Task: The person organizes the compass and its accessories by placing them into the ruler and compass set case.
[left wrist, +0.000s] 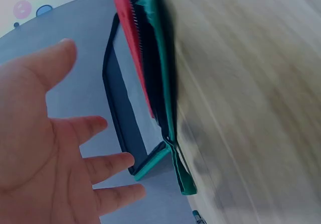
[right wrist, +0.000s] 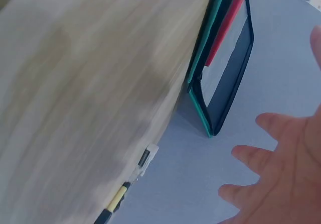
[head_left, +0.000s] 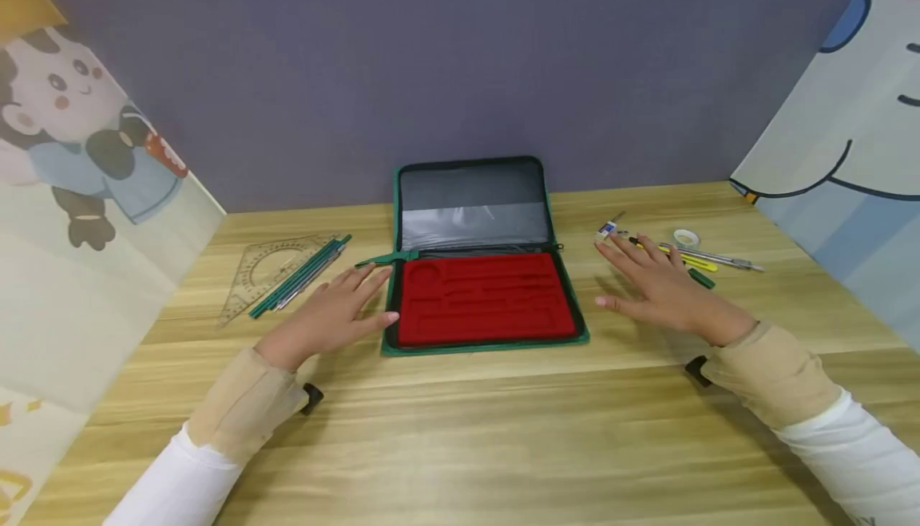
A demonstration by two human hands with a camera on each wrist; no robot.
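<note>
An open green zip case (head_left: 485,349) lies mid-table, its dark lid (head_left: 470,184) leaning back and a red moulded tray (head_left: 496,320) inside showing shaped hollows. My left hand (head_left: 327,320) is just left of the case, fingers spread, near its green strap (head_left: 388,259); the left wrist view shows the palm (left wrist: 35,158) holding nothing. To the right of the case, my right hand (head_left: 657,293) spreads its fingers near an eraser (head_left: 607,229) and a yellow craft knife (head_left: 699,263), partly hiding the knife. In the right wrist view its palm (right wrist: 291,158) holds nothing either.
At the left lie a clear set square (head_left: 240,290) with a protractor scale and several green and silver pencils (head_left: 287,290). At the right are a metal compass (head_left: 729,260), a white tape roll (head_left: 686,237) and a small green piece (head_left: 701,278). A grey panel (head_left: 460,55) stands behind.
</note>
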